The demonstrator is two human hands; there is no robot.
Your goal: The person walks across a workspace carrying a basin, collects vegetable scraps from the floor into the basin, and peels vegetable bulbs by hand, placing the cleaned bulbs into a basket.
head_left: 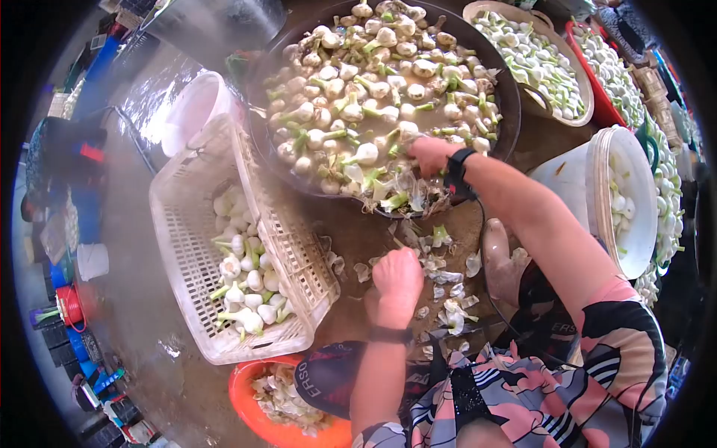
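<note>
A wide dark tub (pixel 512 112) is filled with muddy water and many garlic bulbs (pixel 366 154) with short green stems. My right hand (pixel 432 154) reaches over its near side, fingers closed on a garlic bulb (pixel 408 133) at the water's surface. Below the tub's rim, my left hand (pixel 397 280) is closed in a fist above the ground. A thin sliver shows by its knuckles, and what the fingers hold is hidden. To the left, a white plastic basket (pixel 291 246) stands tilted, with cleaner white garlic bulbs (pixel 250 287) inside. Loose peels (pixel 454 313) lie near my left hand.
An orange basin (pixel 250 407) of peels sits beside my leg. On the right stand a white bucket (pixel 571 179), a beige tub (pixel 582 71) and a red tub (pixel 606 104) with garlic. A pink bucket (pixel 196 112) is behind the basket. A cable (pixel 485 261) hangs from my right wrist.
</note>
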